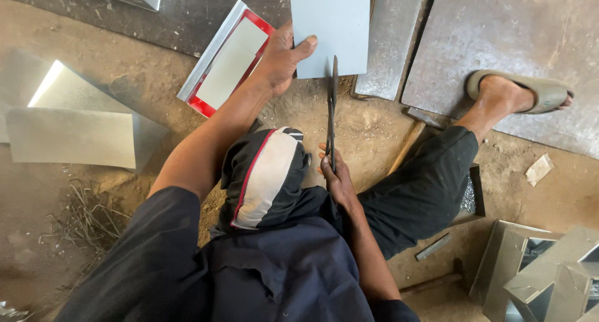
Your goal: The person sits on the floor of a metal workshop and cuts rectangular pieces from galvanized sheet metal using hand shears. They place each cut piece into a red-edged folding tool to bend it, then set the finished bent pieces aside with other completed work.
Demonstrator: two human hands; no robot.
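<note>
the grey metal sheet (331,22) is pinched flat by the left hand (281,60) so it keeps steady. the snips (332,110) are gripped by the right hand (334,175), blades at its edge.

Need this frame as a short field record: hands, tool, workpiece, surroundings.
left hand: grips the lower left edge of the grey metal sheet, thumb on top
right hand: closed on the handles of the tin snips
tin snips: blades point at the sheet's lower edge
wooden-handled hammer: on the dirt floor beside the right leg
red-edged sheet: left of the left hand
folded metal boxes: lower right
metal shavings: lower left
</note>
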